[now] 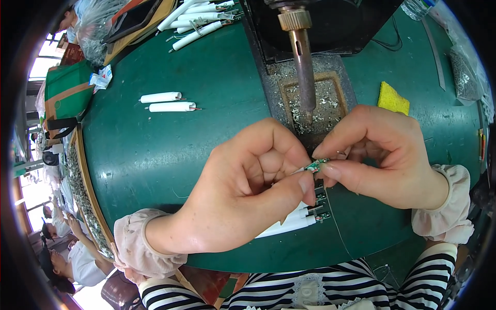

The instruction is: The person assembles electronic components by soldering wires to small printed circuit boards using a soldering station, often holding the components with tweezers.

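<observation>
Two fingertip pinches, by left hand (248,186) and right hand (385,155), on one small green circuit board (314,166), lying lengthwise between, equally near each, slanting up rightward.

We hold our left hand (232,188) and right hand (395,150) close together, fingertips nearly meeting. Our left thumb (287,195) points toward the right and pinches with the left forefinger (289,142); the other left fingers (271,161) curl in behind. Our right thumb (356,177) and right forefinger (338,133) reach leftward in a pinch, tips close. Our left wrist (165,232) slants up from the lower left; our right wrist (436,191) lies at the right. Sleeves cover our left forearm (173,295) and right forearm (431,266).
</observation>
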### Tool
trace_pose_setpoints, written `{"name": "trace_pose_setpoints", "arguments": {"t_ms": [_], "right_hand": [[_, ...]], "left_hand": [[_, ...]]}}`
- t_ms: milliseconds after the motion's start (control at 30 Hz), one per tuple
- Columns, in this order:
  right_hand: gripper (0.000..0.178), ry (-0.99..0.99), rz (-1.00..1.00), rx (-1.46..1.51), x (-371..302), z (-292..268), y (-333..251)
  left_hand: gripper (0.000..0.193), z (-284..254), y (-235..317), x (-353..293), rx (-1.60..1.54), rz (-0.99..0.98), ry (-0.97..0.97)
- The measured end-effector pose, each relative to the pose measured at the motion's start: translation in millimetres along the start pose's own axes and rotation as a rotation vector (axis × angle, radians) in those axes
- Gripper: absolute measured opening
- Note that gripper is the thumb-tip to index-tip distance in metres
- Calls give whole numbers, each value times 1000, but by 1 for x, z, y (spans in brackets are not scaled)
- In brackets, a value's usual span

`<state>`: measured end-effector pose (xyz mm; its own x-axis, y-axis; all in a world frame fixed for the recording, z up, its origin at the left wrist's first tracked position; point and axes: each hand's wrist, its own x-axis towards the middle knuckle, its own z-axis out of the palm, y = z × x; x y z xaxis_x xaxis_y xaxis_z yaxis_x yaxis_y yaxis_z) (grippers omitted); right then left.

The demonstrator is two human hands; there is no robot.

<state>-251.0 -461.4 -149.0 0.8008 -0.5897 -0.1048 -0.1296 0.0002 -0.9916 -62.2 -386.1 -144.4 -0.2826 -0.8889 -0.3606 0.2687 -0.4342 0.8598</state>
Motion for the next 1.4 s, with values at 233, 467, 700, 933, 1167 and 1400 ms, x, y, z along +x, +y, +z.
{"name": "trace_pose_setpoints", "arguments": {"t_ms": [233,467,700,933,1167,1400], "right_hand": [[17,-2,-91,-71,1,0,5],[17,3,-108,-77,2,0,6],[18,29,-112,-58,2,1,9],[22,21,-71,-35,5,0,6],[18,36,61,124,8,-11,-2],[14,95,-53,63,10,-1,5]], "left_hand": [[13,0,-6,2,13,64,4],[13,-2,0,2,1,-9,6],[12,-1,-5,5,-24,50,1],[12,-3,-5,6,4,49,19],[9,-6,-1,12,-16,41,72],[8,-8,3,18,-25,85,92]]}}
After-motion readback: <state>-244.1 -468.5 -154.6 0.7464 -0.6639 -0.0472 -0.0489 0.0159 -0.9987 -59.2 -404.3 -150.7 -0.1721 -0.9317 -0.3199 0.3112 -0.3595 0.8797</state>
